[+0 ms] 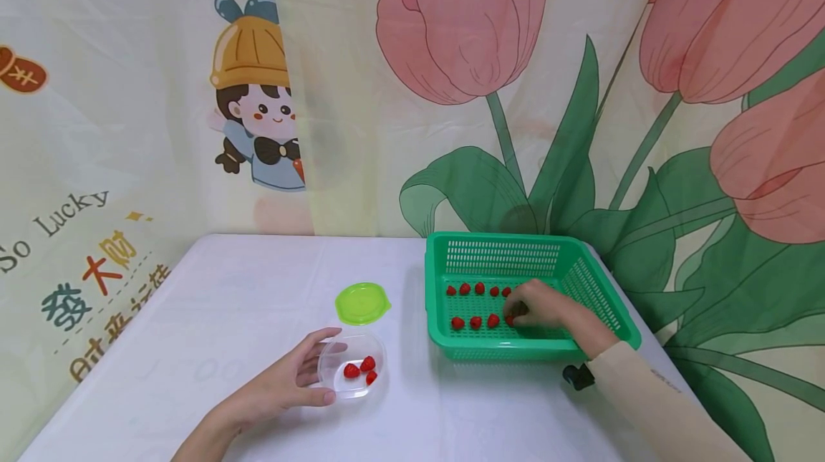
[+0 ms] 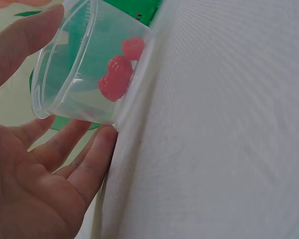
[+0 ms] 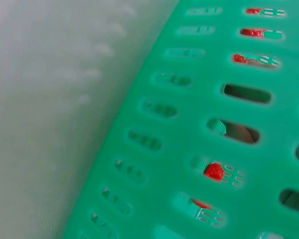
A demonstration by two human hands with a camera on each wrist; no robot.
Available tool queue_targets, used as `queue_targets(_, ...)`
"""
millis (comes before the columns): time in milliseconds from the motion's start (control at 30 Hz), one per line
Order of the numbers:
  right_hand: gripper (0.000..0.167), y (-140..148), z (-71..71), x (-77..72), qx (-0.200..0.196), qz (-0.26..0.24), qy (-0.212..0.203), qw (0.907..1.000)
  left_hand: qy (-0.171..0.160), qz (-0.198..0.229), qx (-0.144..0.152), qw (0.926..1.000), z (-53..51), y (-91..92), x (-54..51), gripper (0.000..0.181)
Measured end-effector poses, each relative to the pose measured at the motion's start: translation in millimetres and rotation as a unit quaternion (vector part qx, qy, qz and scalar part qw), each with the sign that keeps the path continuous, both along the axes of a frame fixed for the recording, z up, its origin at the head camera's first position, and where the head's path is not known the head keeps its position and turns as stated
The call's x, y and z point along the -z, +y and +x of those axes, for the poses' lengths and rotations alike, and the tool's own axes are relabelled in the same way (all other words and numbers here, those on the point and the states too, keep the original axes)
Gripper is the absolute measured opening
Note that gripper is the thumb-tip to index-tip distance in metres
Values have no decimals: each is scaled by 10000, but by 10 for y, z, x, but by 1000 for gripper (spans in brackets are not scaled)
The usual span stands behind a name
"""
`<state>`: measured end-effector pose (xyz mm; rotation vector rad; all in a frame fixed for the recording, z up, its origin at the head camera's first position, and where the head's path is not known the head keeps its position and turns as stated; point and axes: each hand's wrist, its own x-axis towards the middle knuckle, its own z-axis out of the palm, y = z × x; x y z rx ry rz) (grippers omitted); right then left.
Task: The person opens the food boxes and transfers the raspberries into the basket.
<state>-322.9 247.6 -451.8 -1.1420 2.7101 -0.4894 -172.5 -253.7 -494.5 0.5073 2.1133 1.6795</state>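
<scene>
My left hand (image 1: 286, 383) holds a clear plastic cup (image 1: 335, 382) at its side, thumb and fingers around the wall. Three red raspberries (image 2: 113, 85) lie at the bottom of the cup, which stands on the table. Inside the green basket (image 1: 445, 342), the fingers of my right hand (image 1: 541, 304) curl down onto a raspberry (image 1: 509, 320) at the end of the front row. Several more raspberries (image 1: 475, 322) sit in two rows on the basket floor. In the right wrist view the basket's slotted wall (image 3: 189, 149) hides most of the fingers.
A bright green lid (image 1: 362, 304) lies flat on the white table (image 1: 258, 283), behind the cup. The basket stands to the right, near the table's far edge, its raised walls around the right hand. A printed cloth (image 1: 348, 89) hangs behind.
</scene>
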Motion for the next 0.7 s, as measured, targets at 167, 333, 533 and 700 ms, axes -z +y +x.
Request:
queue_targets(167,15,9,15,-24,-56,-42,-91,9999,-30,17,-7,10000,-1,0,3,92)
queue_targets(333,12,32,45,-64,1,-207,-46,9998,-138,32,-3,9999,-6,8,3,91)
queue_targets(533,16,-9,71,-150,-110,-388,535,9978,-250,-36,-75,9997,-16,6,24,93)
queue_targets(700,22,-260,215,-401,-283,-520,856,9946,-168,-33,-52,9998,-6,-6,11,92)
